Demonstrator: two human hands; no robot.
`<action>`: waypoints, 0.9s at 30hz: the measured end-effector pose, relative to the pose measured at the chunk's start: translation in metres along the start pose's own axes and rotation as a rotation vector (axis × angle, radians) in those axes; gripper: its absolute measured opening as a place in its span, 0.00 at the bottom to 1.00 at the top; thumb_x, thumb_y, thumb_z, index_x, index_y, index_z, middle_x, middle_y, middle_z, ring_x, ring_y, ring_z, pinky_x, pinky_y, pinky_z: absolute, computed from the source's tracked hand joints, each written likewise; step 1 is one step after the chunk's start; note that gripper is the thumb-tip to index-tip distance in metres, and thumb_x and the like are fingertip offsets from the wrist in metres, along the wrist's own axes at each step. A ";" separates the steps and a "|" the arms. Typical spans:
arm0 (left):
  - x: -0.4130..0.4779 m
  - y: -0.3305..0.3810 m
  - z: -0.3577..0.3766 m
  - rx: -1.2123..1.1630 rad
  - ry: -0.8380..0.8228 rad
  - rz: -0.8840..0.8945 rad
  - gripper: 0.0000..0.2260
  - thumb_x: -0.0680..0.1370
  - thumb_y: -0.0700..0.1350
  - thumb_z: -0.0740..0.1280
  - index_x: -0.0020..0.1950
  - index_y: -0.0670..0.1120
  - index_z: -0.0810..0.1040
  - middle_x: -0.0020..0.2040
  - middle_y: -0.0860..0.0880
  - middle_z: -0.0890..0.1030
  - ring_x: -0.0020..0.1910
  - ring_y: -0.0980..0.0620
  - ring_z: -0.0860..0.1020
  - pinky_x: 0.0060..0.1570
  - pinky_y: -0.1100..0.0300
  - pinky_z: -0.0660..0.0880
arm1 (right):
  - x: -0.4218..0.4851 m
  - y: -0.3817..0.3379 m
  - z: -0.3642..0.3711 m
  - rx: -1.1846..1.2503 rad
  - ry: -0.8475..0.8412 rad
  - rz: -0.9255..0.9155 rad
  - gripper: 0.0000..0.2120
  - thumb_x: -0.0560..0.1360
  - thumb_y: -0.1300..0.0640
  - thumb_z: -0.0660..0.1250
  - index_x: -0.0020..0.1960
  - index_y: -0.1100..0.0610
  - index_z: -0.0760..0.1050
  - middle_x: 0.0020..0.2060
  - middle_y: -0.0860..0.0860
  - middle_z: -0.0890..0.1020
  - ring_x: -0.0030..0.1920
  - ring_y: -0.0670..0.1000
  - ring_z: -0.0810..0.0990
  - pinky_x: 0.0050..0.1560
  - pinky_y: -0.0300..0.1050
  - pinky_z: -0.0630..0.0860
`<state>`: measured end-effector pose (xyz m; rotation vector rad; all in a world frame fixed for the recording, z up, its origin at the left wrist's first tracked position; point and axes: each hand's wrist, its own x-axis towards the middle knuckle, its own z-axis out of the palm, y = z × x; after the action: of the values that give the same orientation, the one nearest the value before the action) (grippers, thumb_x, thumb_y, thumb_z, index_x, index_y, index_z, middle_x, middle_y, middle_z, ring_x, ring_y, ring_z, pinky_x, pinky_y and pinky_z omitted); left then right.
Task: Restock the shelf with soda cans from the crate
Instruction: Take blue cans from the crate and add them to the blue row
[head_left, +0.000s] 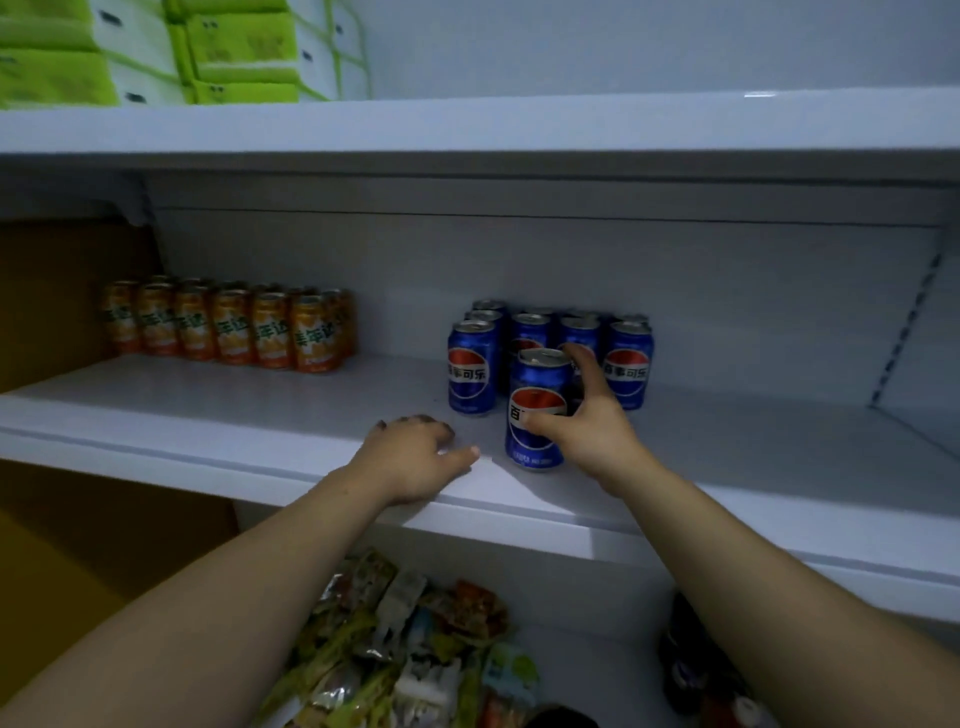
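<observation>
A blue soda can stands upright near the front of the white middle shelf. My right hand grips this can from its right side, thumb across the label. Behind it stand several more blue cans in rows. My left hand rests palm down on the shelf's front edge, left of the held can, holding nothing. A row of several orange soda cans stands at the back left. The crate is out of view.
Green and white packs fill the top shelf at the left. Mixed snack packets lie on the shelf below, with dark bottles at its right. A brown cardboard panel borders the left side.
</observation>
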<state>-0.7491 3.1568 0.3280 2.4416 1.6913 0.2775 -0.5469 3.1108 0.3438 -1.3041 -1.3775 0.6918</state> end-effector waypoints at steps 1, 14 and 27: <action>0.006 0.001 0.001 0.035 0.018 -0.005 0.30 0.75 0.69 0.53 0.69 0.53 0.70 0.72 0.49 0.69 0.69 0.48 0.67 0.70 0.43 0.60 | 0.001 0.004 -0.002 0.008 -0.001 0.005 0.43 0.70 0.60 0.75 0.76 0.43 0.55 0.63 0.45 0.72 0.62 0.50 0.74 0.58 0.45 0.73; 0.017 -0.003 0.006 0.134 -0.190 -0.061 0.31 0.77 0.68 0.48 0.78 0.58 0.50 0.79 0.53 0.47 0.78 0.49 0.45 0.72 0.37 0.41 | 0.031 0.019 0.006 -0.202 -0.020 0.046 0.43 0.75 0.52 0.71 0.78 0.45 0.45 0.74 0.47 0.64 0.71 0.52 0.67 0.58 0.41 0.67; 0.013 -0.001 0.006 0.144 -0.193 -0.056 0.31 0.78 0.68 0.46 0.78 0.57 0.48 0.79 0.51 0.45 0.78 0.48 0.44 0.72 0.38 0.40 | 0.056 0.026 0.013 -0.265 -0.004 -0.015 0.40 0.75 0.53 0.70 0.78 0.46 0.48 0.74 0.46 0.63 0.73 0.51 0.64 0.67 0.45 0.64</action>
<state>-0.7444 3.1693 0.3226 2.4229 1.7461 -0.0876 -0.5417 3.1732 0.3334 -1.4974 -1.5186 0.5140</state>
